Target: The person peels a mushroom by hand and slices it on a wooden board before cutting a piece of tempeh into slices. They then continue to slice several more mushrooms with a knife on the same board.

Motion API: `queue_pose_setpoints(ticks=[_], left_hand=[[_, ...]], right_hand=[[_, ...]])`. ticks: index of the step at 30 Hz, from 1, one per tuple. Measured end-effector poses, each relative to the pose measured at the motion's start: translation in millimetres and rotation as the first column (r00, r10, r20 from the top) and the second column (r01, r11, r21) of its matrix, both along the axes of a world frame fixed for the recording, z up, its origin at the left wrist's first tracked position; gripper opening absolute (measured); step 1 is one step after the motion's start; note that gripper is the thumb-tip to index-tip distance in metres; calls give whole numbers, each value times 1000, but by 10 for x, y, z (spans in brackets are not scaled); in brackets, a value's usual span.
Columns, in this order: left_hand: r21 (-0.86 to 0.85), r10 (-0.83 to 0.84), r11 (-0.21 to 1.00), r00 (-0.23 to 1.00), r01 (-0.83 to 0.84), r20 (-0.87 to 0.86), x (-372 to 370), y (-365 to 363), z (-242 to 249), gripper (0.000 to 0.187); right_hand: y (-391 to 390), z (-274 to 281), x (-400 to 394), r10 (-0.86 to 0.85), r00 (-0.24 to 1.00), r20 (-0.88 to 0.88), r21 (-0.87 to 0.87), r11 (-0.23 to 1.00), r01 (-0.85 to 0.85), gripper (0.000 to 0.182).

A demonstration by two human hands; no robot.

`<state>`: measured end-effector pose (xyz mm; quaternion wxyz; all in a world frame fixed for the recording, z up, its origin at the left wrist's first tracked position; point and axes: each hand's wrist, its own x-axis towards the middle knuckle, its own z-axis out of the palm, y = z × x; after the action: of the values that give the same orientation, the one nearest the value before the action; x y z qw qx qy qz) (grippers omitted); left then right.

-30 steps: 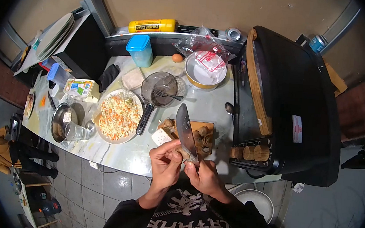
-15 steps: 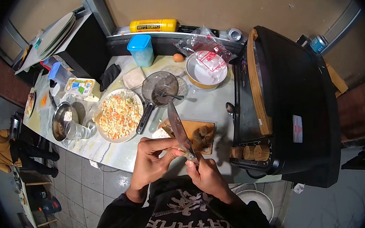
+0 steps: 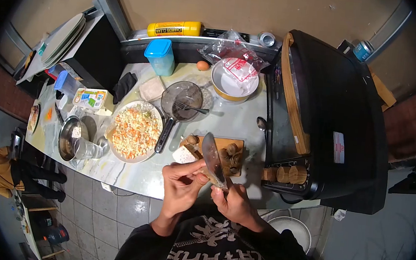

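Note:
My right hand [image 3: 237, 203] is closed around the handle end of a kitchen knife [image 3: 211, 154], whose broad blade points up and away from me. Beside it, my left hand [image 3: 181, 191] pinches a small pale-brown piece of food [image 3: 212, 176] against the lower part of the blade. What kind of food it is I cannot make out. Just beyond the hands lies a wooden cutting board [image 3: 237, 168] with several brown, mushroom-like pieces [image 3: 229, 153] on it. A white block [image 3: 184, 154] sits at the board's left side.
A plate of chopped vegetables [image 3: 136, 129], a frying pan [image 3: 183, 95] with a fork, and a metal bowl [image 3: 71, 138] stand left. Behind are an egg [image 3: 202, 65] and a white pot [image 3: 232, 90]. A black oven [image 3: 336, 111] borders the right. Another person [image 3: 16, 175] stands far left.
The knife blade has swung more upright and its tip has moved right and nearer, uncovering more of the board. My left hand has shifted slightly right, still pinching the piece.

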<state>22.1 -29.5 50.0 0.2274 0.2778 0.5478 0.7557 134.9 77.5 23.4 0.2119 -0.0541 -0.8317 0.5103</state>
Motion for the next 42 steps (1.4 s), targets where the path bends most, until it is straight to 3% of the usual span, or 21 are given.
queue_pose_setpoints(ticks=[4,9,12,14,15,17,22,24,26,27,33,37,39,40,42], left_hand=[[-183,-105,981,977,70,-188,-172,-41,246,20],[-215,-104,975,970,56,-219,-187,-25,341,17],[-218,-104,975,958,45,-268,-170,-35,309,16],[-32,-148,989,984,146,-94,-147,-12,182,25],[-29,-149,989,984,147,-97,-107,29,141,25],[190,-80,980,988,54,129,-2,132,59,49],[223,-46,975,975,-4,217,134,107,-144,44],[132,-20,991,997,9,78,67,79,-70,29],[116,-23,993,999,19,32,18,56,41,24],[99,-27,995,1000,28,-15,-12,42,96,20],[-202,-178,970,960,134,-218,-231,-19,310,11],[-210,-201,967,943,146,-267,-257,-12,291,12],[-62,-182,983,976,176,-122,-212,4,201,30],[-61,-186,982,975,180,-124,-163,44,160,30],[191,-50,981,994,32,92,-29,142,48,41]], right_hand=[[21,41,3,28,1000,14,16,999,-28,16],[12,53,-6,-10,999,43,66,998,7,16],[11,65,5,2,997,74,1,1000,-2,15],[10,40,12,-60,998,6,104,993,59,15],[8,24,9,-61,998,4,106,993,60,15],[-3,0,-3,-52,998,-22,-9,999,51,16],[-18,25,-19,-54,995,-89,5,999,54,18],[-22,49,-5,-49,996,-79,2,999,49,19],[-11,64,39,-42,996,84,-10,999,43,20],[-3,77,43,-41,996,83,-9,999,42,20],[23,98,22,-34,993,110,37,999,30,19],[39,145,27,-2,992,128,6,1000,1,19],[26,147,23,-4,992,125,0,1000,4,18],[1,111,14,-41,995,91,17,999,40,18],[-29,50,-9,-78,996,53,36,996,76,17]])
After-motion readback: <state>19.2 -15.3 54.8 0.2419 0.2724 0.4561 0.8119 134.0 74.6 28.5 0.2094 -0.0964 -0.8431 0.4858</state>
